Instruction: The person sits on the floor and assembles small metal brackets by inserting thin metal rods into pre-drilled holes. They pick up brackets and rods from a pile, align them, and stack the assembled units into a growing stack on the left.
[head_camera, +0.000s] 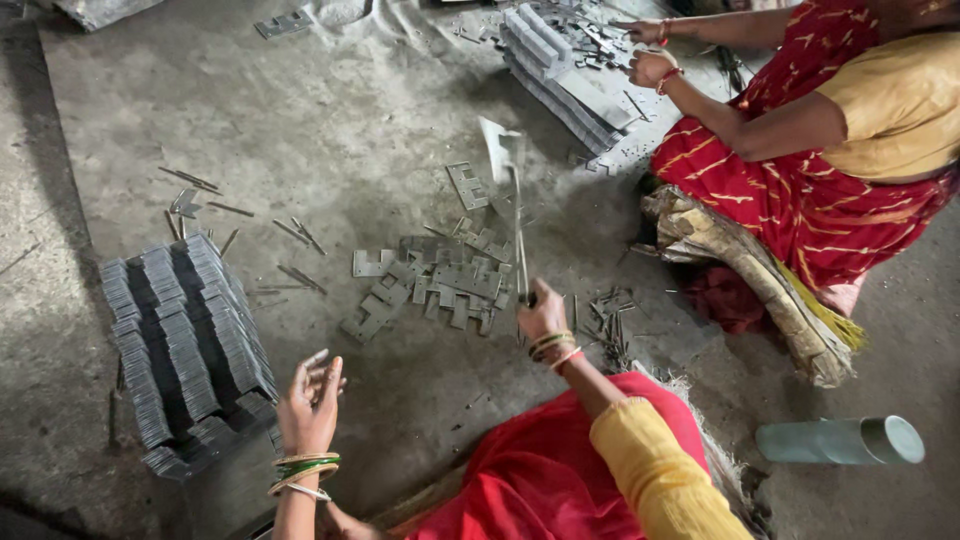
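Metal trowel (512, 190) gripped by right hand (541, 318); left hand (310, 400) empty.

Bare concrete floor (300, 120) lay open across the upper left, crossed only by a few thin metal strips (190, 180). A tall stack of dark plates (185, 340) blocked the left edge just beside the left hand (310, 405). Loose flat stampings (430, 285) cluttered the centre ahead of the right hand (542, 318), while a co-worker's knee (720, 170) and second stack (560, 70) closed off the upper right.
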